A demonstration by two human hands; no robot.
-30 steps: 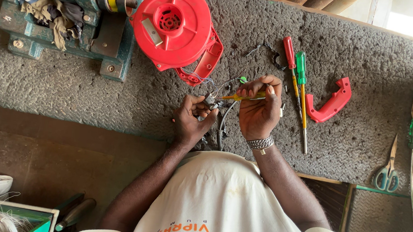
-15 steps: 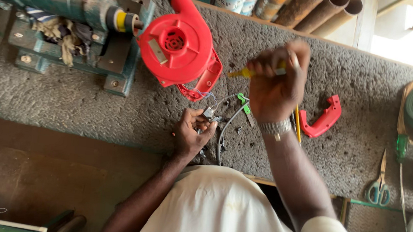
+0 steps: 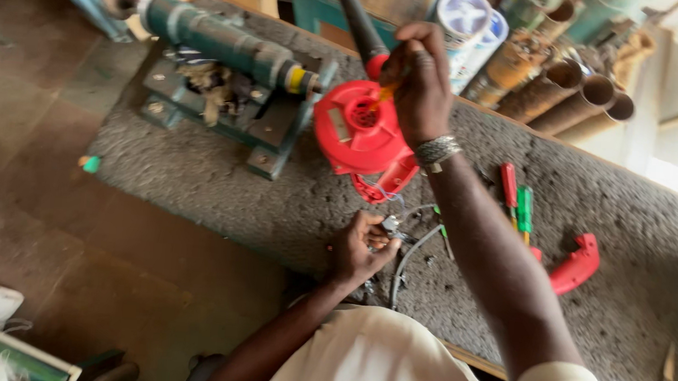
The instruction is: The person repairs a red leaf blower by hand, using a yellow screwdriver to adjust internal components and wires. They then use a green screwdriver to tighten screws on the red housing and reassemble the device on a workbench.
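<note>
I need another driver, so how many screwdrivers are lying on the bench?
2, side by side right of the forearm: a red-handled screwdriver and a green-handled screwdriver. The arm may hide more.

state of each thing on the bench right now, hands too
red blower: lying on the bench, handle cover off
red handle cover: loose, lying apart on the bench
right hand: raised over the blower, fingers shut on a yellow-handled tool
left hand: on the bench, pinching a small part with wires
red and green screwdrivers: lying side by side, unused
</note>
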